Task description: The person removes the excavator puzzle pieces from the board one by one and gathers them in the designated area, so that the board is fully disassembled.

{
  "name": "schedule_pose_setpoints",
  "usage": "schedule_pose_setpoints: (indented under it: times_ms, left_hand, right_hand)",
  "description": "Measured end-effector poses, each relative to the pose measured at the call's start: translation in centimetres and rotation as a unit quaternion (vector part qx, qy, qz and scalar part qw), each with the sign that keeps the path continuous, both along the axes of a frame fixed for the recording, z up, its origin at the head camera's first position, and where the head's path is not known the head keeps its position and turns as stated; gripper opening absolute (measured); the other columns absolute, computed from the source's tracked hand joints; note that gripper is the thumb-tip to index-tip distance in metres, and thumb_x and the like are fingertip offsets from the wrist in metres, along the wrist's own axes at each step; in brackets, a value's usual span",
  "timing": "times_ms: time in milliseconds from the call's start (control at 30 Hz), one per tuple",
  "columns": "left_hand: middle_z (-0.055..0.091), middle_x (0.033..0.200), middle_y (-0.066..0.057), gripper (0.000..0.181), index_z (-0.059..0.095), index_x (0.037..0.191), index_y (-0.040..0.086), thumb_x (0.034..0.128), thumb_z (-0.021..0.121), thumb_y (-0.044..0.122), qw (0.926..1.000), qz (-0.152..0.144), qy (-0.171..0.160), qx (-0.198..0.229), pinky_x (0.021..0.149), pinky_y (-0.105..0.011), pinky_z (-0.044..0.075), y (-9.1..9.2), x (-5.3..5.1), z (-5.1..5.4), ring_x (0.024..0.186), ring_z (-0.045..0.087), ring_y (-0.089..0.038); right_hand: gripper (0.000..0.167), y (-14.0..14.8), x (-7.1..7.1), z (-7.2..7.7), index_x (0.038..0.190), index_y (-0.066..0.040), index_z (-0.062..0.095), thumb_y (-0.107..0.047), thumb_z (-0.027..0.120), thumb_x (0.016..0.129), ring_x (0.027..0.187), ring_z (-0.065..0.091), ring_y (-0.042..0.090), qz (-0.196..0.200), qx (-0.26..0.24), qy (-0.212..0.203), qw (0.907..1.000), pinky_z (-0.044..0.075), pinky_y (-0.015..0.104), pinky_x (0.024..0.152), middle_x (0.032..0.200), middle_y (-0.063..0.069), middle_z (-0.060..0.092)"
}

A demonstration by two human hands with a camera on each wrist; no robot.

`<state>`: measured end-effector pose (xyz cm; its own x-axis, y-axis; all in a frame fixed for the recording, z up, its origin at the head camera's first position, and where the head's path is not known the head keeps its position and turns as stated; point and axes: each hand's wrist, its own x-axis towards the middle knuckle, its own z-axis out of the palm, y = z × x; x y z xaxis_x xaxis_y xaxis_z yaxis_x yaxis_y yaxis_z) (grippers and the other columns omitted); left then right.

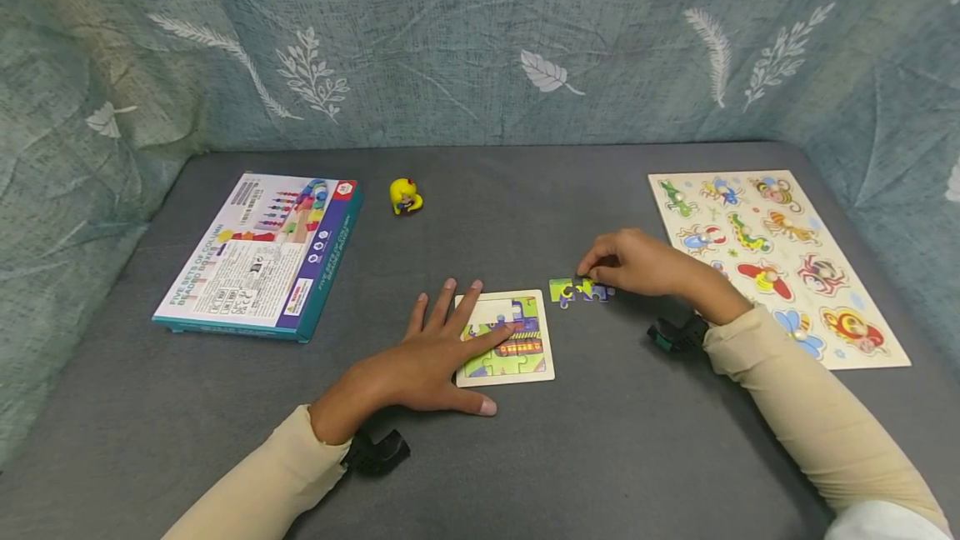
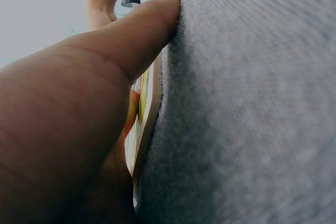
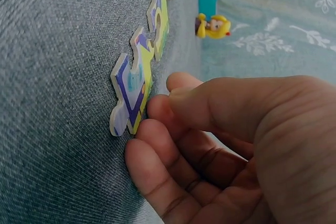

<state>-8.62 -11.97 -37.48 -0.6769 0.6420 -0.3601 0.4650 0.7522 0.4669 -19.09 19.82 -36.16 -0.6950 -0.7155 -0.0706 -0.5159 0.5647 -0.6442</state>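
Note:
My left hand (image 1: 427, 365) lies with spread fingers across a small wooden jigsaw puzzle board (image 1: 504, 379). A purple and orange vehicle picture partly fills the board, and part of its upper left is bare. In the left wrist view, the thumb (image 2: 142, 30) touches the cloth beside the board's edge. My right hand (image 1: 637, 263) is bent over two loose puzzle pieces. Its curled fingertips meet the edge of the nearer purple and green piece (image 3: 131, 85); whether they pinch it is unclear. The other piece (image 1: 561, 290) lies between that one and the board.
A boxed bead set (image 1: 240, 265) lies at the left. A yellow-haired figurine (image 1: 405, 195) stands toward the back. At the right is a wooden insect puzzle board (image 1: 780, 265). Grey cloth (image 1: 487, 223) covers the table, with a leaf-patterned curtain (image 1: 480, 48) behind.

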Motion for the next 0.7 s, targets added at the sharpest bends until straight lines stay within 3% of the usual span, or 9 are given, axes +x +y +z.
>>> schedule_pose_setpoints:
  times_ms: [400,700]
  left_hand:
    - [-0.022,0.159,-0.008,0.090,0.019,0.155,0.039,0.0814,0.065,0.065,0.9999,0.007,0.004,0.013,0.105,-0.062,-0.016,0.04,0.06,0.15,0.139,-0.031,-0.034]
    - [-0.018,0.160,-0.009,0.085,0.022,0.155,0.039,0.0841,0.065,0.062,0.9999,0.012,0.006,-0.004,0.107,-0.061,-0.013,0.55,0.19,0.76,0.142,-0.025,-0.032]
  right_hand:
    - [0.016,-0.40,-0.14,0.19,0.101,-0.002,0.074,0.001,0.060,0.093,0.085,0.064,0.016,-0.003,-0.019,0.020,0.9996,0.051,0.037,0.073,0.097,0.004,0.069]
    - [0.018,-0.97,0.01,0.48,0.104,-0.002,0.074,0.000,0.060,0.094,0.083,0.065,0.014,0.016,-0.020,0.031,0.9992,0.052,0.035,0.072,0.098,0.004,0.069]
